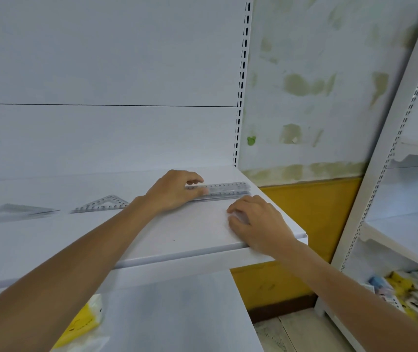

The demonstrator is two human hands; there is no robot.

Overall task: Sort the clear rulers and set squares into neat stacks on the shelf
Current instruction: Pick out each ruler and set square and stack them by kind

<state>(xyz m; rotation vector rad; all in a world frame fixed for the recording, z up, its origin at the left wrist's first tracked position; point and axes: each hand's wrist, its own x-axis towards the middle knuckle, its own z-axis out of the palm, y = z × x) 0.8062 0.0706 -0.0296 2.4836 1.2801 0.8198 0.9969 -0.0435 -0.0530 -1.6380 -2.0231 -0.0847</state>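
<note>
1. On the flat white metal shelf (190,232), toward its right end near the back wall: a low stack of long clear plastic rulers (224,191) with black scale marks.
2. Left hand (172,191) over the stack's left end, thumb and fingertips pinched on the rulers' edges.
3. Right hand (256,219) just in front of the stack, apart from it, fingers curled down onto the shelf; whether gripping anything cannot be told.
4. Left of the stack, well apart: a clear triangular plastic set square (102,205), and further left a blurred clear triangular pile (12,212).
5. Judged light, thin, stiff yet somewhat brittle, and slick on painted metal; likely to slide or fan out if pushed from one end only.
6. Best held by the long edges, or squared up from both ends with flat fingers.
</note>
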